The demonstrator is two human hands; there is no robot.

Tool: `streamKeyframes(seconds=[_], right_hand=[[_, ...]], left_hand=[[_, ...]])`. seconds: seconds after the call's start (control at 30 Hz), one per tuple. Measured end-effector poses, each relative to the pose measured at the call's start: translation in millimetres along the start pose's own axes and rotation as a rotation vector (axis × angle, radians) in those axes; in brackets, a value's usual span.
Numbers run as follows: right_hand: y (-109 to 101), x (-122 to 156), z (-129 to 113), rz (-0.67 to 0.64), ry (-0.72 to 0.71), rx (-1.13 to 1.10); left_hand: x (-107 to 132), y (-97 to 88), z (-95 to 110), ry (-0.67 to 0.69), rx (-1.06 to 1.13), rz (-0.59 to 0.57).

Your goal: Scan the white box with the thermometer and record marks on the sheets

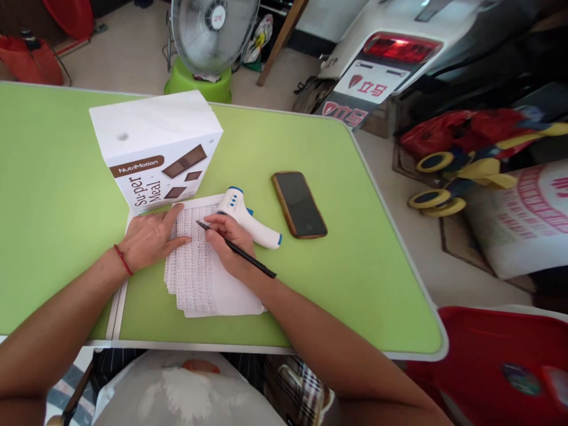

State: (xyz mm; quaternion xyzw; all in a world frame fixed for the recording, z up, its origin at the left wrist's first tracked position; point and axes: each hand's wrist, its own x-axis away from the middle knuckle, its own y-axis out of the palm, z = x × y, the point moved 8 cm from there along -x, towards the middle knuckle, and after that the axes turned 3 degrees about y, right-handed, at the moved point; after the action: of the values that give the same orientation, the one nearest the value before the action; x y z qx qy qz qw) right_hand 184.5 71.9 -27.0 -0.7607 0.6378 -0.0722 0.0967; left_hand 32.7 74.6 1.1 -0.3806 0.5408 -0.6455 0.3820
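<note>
A stack of white paper sheets (235,299) lies on the green table, its left part filled with columns of handwriting. My left hand (148,239) rests on the upper left of the sheets with its fingers spread. Between the fingers of my right hand (231,245) is a black pen (252,259), its tip over the writing near the top. Just beyond the right hand, a white infrared thermometer (255,228) with blue trim lies on its side. The white NutriMotion box (155,127) stands behind the left hand.
A phone in a brown case (300,204) lies to the right on the green table (355,284). Past the far edge, a fan (216,35) sits on a green stool (199,86). A scooter (390,53) is parked at the back right, and a red chair (483,355) stands at the right.
</note>
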Motion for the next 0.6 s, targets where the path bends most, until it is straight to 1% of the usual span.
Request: streamKeyframes(seconds=[0.07, 0.27, 0.43, 0.6], right_hand=[[1.1, -0.4, -0.3, -0.004, 0.008, -0.001], [-2.3, 0.7, -12.9, 0.024, -0.062, 0.084], [-2.0, -0.7, -4.3, 0.044, 0.007, 0.049], [1.7, -1.7, -9.4, 0.007, -0.084, 0.066]], left_hand=[[0.1, -0.1, -0.2, -0.001, 0.002, 0.009], [0.3, 1.4, 1.1, 0.011, 0.032, 0.006], [0.6, 0.5, 2.7, 0.017, 0.039, 0.021], [0.3, 0.1, 4.3, 0.038, 0.039, 0.041]])
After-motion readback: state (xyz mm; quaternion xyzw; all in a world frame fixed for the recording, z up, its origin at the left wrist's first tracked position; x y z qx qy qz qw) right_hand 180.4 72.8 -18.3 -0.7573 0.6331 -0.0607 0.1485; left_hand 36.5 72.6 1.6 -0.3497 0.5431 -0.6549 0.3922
